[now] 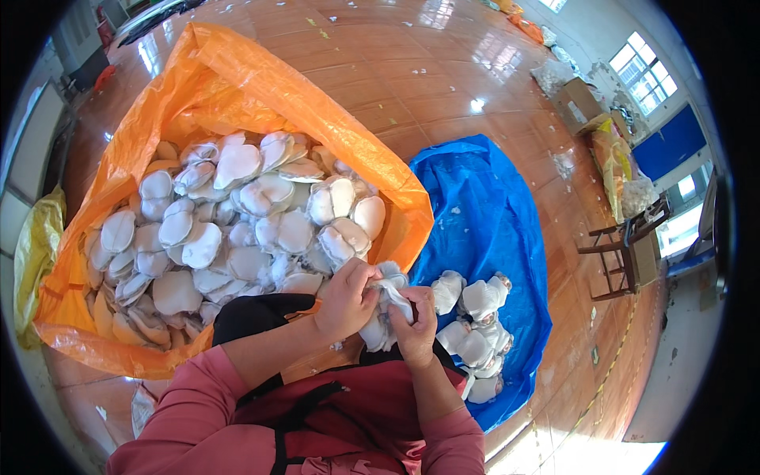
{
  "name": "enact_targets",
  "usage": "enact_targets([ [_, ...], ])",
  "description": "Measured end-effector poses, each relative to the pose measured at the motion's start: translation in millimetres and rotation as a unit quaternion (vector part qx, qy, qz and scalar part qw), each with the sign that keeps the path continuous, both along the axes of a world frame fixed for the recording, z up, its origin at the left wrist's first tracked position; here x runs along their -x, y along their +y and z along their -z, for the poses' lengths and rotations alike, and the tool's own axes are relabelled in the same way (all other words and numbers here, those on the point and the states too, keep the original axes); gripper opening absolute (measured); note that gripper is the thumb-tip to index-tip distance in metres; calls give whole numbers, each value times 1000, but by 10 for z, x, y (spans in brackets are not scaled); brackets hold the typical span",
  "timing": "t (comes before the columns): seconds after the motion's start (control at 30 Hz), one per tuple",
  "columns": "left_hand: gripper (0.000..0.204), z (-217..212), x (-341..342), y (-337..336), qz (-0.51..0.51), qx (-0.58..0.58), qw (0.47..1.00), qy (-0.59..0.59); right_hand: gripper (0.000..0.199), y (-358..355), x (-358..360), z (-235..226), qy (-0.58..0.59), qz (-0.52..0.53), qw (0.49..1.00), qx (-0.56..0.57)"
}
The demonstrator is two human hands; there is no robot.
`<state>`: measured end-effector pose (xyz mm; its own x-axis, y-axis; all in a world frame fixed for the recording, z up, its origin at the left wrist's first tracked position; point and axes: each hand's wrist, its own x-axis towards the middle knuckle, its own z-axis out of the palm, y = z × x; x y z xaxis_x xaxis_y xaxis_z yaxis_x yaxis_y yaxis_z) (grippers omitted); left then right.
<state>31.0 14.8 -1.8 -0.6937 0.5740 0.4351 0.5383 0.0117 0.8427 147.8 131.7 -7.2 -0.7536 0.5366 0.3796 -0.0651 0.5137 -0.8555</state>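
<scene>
Between my two hands, above my lap, is a soft white-and-grey fabric piece [383, 318], like the cover of a small plush part. My left hand [346, 299] pinches its upper left edge between thumb and fingers. On the other side, my right hand [417, 326] grips the cloth with its thumb pressed in. To the left stands a wide orange woven sack [332, 131], heaped with flat, rounded white fabric pieces [237, 165]. A blue sack [479, 198] lies spread at the right, bearing several plump white stuffed pieces [480, 301] close to my right hand.
A wooden chair [625, 253] lies or stands tilted on the tiled floor at the right. Beyond it are a cardboard box [578, 104] and a yellow bag [609, 166] along the wall. A yellow sack [38, 261] hangs at the far left. White scraps dot the floor.
</scene>
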Motion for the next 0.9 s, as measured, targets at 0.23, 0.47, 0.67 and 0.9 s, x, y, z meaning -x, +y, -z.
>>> enact_targets([
  [0.23,28,-33,152,-3,-16,10,997,75,33,-111,-9,1,-5,-45,997,56],
  [0.47,20,-165,206,-35,-25,-40,972,232,24,-103,-24,21,31,-58,962,264],
  [0.67,17,-82,174,-76,72,-47,935,344,21,-18,-55,-3,37,-26,969,245],
  [0.9,15,-3,107,-45,142,-23,929,342,27,25,-20,-23,-46,20,955,294],
])
